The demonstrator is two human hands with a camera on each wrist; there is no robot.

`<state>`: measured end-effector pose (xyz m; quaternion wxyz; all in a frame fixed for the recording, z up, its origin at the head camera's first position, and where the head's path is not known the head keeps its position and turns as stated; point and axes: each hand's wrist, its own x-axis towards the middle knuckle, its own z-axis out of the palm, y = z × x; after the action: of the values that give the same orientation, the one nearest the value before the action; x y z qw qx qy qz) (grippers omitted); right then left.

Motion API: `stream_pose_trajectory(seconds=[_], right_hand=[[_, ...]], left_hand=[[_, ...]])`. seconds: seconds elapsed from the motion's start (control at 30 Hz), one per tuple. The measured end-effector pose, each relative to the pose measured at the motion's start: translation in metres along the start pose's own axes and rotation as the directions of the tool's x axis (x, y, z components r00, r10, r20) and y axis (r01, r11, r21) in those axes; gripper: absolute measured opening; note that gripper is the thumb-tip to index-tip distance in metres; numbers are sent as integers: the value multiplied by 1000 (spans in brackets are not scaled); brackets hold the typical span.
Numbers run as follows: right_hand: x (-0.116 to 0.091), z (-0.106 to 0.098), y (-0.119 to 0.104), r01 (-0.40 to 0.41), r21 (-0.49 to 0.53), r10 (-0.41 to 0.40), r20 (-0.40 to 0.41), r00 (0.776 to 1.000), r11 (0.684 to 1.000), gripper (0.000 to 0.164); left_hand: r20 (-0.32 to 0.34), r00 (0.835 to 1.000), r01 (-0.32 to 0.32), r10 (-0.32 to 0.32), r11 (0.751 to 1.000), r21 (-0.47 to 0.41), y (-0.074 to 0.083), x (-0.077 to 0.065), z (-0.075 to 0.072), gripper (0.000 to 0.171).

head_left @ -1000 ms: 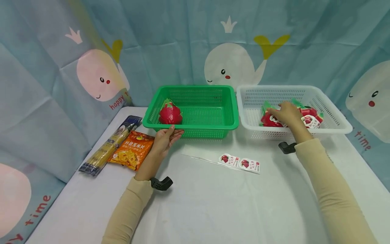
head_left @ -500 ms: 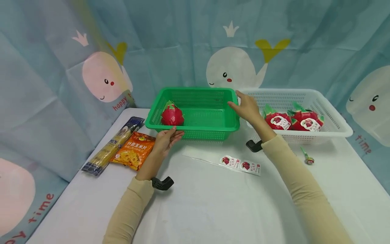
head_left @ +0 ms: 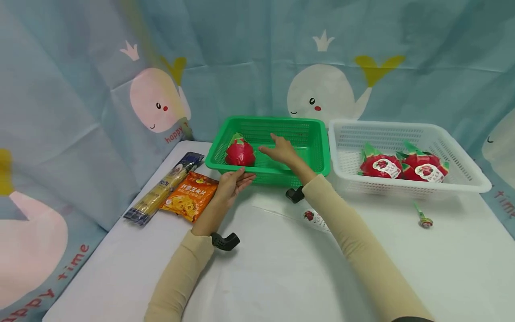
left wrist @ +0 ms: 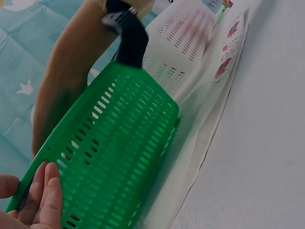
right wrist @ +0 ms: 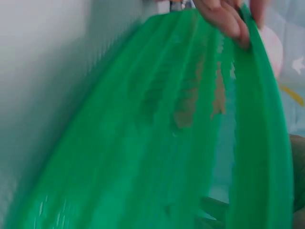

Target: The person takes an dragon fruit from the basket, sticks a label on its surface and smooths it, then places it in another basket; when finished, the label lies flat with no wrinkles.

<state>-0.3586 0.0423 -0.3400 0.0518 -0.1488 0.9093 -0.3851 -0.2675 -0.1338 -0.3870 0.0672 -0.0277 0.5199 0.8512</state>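
Observation:
My left hand (head_left: pixel 227 190) holds the front rim of the green basket (head_left: pixel 281 180), its thumb over the edge and its fingers (left wrist: pixel 51 200) against the outer wall. Inside that basket, at the left, sits a red dragon fruit (head_left: pixel 240 153) with green tips. My right hand (head_left: pixel 283 152) is over the basket, just right of the fruit, with thumb and index finger spread apart and nothing seen between them. In the right wrist view the green wall is blurred and fills most of the picture.
A white basket (head_left: pixel 386 182) on the right holds two labelled dragon fruits (head_left: pixel 376 166). A lollipop (head_left: pixel 425 221) lies before it. On the left lie an orange snack bag (head_left: pixel 191 197) and a spaghetti pack (head_left: pixel 165 188). A label strip (head_left: pixel 315 219) is partly under my right forearm.
My right hand has left the fruits in the white basket and moved left, past the green basket's right rim, to above its inside. My left hand keeps its hold on the rim.

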Motion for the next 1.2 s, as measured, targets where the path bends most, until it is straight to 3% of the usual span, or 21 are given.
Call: stream_pose_trajectory(seconds=[0.17, 0.33, 0.4, 0.57, 0.73, 0.8, 0.93, 1.0, 1.13, 1.2], right_hand=[[12, 22, -10, -12, 34, 9, 89, 996, 999, 80], [21, 36, -21, -6, 36, 0, 148, 989, 999, 82], [24, 39, -26, -15, 43, 8, 166, 986, 999, 83], [33, 51, -34, -37, 76, 23, 171, 985, 996, 91], [102, 91, 12, 22, -3, -21, 78, 997, 1000, 114], [119, 97, 19, 5, -6, -5, 68, 998, 1000, 108], [74, 67, -19, -106, 118, 91, 128, 988, 987, 75], [53, 54, -35, -188, 199, 154, 175, 973, 962, 62], [38, 45, -43, -286, 297, 221, 233, 947, 911, 56], [40, 48, -41, -293, 297, 230, 229, 946, 909, 61]], left_hand=[[23, 999, -28, 27, 1000, 1, -5, 0, 6, 30], [-17, 1000, 8, -9, 1000, -22, -5, 1, 11, 39], [-61, 998, 29, -29, 1000, -3, -3, 0, 14, 41], [-73, 996, 41, -42, 999, -15, 0, 0, 14, 44], [-64, 997, 40, -42, 999, -27, 2, -2, 14, 45], [-57, 998, 31, -32, 999, -25, 3, -2, 12, 45], [-79, 997, 11, -14, 999, -36, 5, -2, 7, 41], [-97, 995, 13, -17, 999, -42, 5, -3, 5, 37], [-107, 994, 28, -32, 999, -33, 2, -3, 4, 35], [-106, 994, 30, -33, 999, -34, 0, -3, 6, 36]])
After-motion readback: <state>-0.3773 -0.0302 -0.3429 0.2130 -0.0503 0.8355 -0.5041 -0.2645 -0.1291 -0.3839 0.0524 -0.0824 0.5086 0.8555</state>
